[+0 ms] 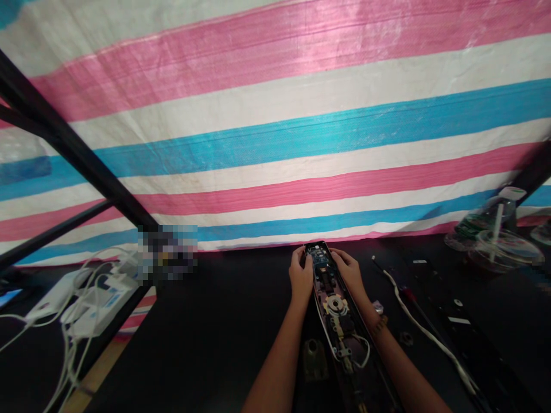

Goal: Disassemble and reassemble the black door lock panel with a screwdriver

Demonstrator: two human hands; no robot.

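Note:
A long, narrow black device housing (331,315) lies open on the dark table, running away from me. Inside it I see a circuit board (319,258) at the far end, a round metal part (336,305) midway and a looped white wire (364,351) closer in. My left hand (302,274) grips the housing's left side beside the board, thumb near its edge. From the other side my right hand (348,272) holds the right edge, its fingertips partly hidden. Left of the housing's near part sits a small olive-coloured piece (315,358).
To the right lie a pale braided cable (424,324) and a long black panel (460,321). Clear plastic containers (495,249) stand at the far right. White power strips (97,304) with tangled cords are at left, beyond a black metal frame (81,155). A striped tarp (301,132) hangs behind.

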